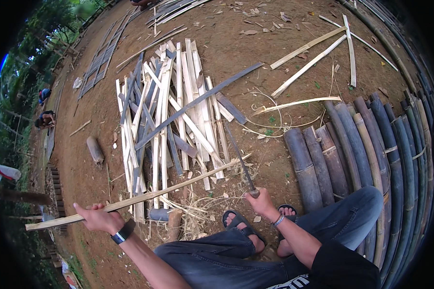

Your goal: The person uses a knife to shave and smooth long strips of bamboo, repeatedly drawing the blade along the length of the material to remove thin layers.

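Observation:
My left hand is wrapped round a long pale bamboo strip near its left end, thumb stretched along it. The strip slants up to the right, and its far end meets the dark blade of a machete. That machete is in my right hand, fingers closed round its handle, blade pointing away from me. Whether blade and strip touch, I cannot tell. Beyond them lies a heap of split bamboo strips, some pale side up, others dark. Curly shavings are scattered below the strip.
Bamboo poles are stacked along my right. A short wooden stump stands by my left knee. Loose strips lie at the far right, a short log on the left. Other people are far left.

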Motion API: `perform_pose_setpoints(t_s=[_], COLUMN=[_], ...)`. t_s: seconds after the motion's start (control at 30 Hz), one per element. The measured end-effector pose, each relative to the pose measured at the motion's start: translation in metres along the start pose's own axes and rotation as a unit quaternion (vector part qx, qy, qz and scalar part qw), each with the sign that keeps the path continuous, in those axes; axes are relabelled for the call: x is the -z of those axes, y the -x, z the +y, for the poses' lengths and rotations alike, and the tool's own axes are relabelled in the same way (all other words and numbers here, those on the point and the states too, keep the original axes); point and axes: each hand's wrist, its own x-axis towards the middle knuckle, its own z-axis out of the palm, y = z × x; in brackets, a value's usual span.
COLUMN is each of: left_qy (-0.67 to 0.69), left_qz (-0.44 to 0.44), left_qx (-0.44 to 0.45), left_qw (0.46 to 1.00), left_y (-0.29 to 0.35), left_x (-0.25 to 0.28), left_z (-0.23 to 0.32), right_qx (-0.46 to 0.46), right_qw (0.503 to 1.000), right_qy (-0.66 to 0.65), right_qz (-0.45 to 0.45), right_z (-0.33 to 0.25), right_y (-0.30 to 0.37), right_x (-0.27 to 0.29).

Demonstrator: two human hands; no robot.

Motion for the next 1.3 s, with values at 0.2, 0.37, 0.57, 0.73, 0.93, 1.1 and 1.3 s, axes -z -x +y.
perform_pose_setpoints(t_s=[0.2, 0.37, 0.57, 0.73, 0.93, 1.1, 1.3], left_qy=[0.026, 0.039, 0.04, 0.064, 0.039, 0.05, 0.027], left_qz=[-0.032, -0.035, -0.035, -0.079, -0.048, -0.081, -0.034], left_qx=[-0.018, -0.025, -0.032, -0.018, -0.024, -0.014, -0.027], left_qw=[0.999, 0.998, 0.998, 0.995, 0.998, 0.995, 0.999], left_y=[0.009, 0.018, 0.024, 0.034, 0.034, 0.031, 0.037], left_x=[-0.001, -0.002, -0.002, -0.004, -0.002, 0.0, -0.002], left_z=[0.01, 0.015, 0.022, 0.028, 0.031, 0.03, 0.033], right_qx=[0.018, 0.018, 0.031, -0.055, -0.032, -0.014, -0.016], right_qw=[0.998, 0.998, 0.997, 0.994, 0.995, 0.998, 0.997], right_qy=[0.05, 0.043, 0.048, 0.09, 0.089, 0.053, 0.065], right_qz=[0.021, 0.036, 0.051, -0.001, -0.018, 0.028, 0.028], right_z=[0.026, 0.027, 0.041, 0.069, 0.028, 0.042, 0.031], right_y=[0.008, 0.006, 0.007, -0.014, -0.001, -0.001, -0.005], right_x=[-0.015, -0.021, -0.025, -0.022, -0.008, -0.017, -0.009])
